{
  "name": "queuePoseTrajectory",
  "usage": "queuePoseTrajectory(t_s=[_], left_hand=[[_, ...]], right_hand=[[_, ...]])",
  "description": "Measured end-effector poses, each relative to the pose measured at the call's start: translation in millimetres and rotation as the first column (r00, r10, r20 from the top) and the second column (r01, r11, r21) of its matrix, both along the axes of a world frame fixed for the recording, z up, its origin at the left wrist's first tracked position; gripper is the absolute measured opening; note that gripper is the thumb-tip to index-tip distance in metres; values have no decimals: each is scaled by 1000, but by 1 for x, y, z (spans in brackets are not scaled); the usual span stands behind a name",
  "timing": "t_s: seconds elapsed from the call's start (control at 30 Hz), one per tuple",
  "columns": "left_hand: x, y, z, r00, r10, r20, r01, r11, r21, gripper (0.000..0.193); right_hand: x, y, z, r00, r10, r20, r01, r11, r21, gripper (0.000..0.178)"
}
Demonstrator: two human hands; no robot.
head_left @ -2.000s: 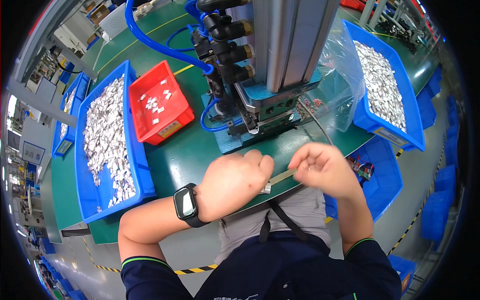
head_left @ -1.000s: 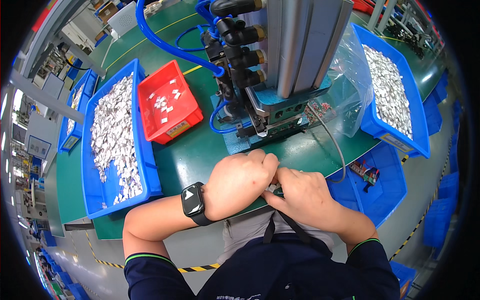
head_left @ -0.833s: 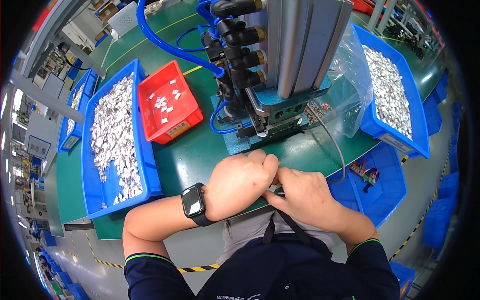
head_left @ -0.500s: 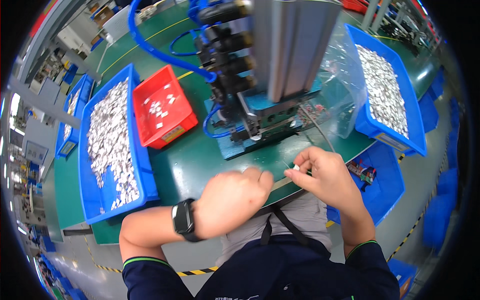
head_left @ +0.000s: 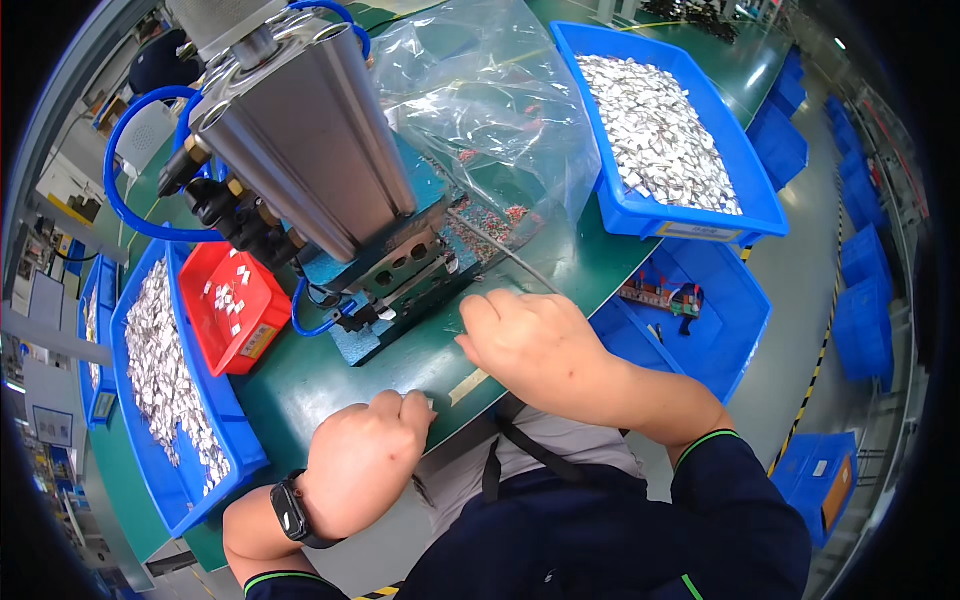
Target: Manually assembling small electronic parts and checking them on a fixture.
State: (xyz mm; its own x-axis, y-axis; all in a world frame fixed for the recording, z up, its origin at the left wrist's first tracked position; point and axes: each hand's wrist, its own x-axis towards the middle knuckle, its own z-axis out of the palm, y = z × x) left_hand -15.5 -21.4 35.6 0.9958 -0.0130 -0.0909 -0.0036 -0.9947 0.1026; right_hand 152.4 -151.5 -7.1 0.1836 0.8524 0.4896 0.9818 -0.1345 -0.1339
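A pale, flat, narrow strip lies at the green tabletop's near edge, between both hands. Left hand rests fisted beside it; right hand's grip is curled, contents unclear.

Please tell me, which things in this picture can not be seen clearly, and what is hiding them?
- Head view: whatever the left hand pinches at the table edge is covered by its curled fingers.
- Head view: the right hand has its fingertips turned away toward the press; a held part cannot be told.
- The small metal pieces in the right blue bin are too small to tell their shape.
- The press's top is cut off by the upper edge.
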Motion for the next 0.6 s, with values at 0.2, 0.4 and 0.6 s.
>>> queuePoseTrajectory(t_s=[0.2,0.4,0.6], left_hand=[[1,0,-4,1000,-9,-26,10,999,38,18],[-1,-2,-3,1000,-1,-28,2,999,33,17],[3,5,-9,1000,1,-2,-1,1000,20,16]], right_hand=[[-1,2,-2,999,-25,29,26,999,-36,17],[-1,4,-1,1000,-11,29,13,999,-45,14],[2,5,-5,998,-21,54,23,999,-30,14]])
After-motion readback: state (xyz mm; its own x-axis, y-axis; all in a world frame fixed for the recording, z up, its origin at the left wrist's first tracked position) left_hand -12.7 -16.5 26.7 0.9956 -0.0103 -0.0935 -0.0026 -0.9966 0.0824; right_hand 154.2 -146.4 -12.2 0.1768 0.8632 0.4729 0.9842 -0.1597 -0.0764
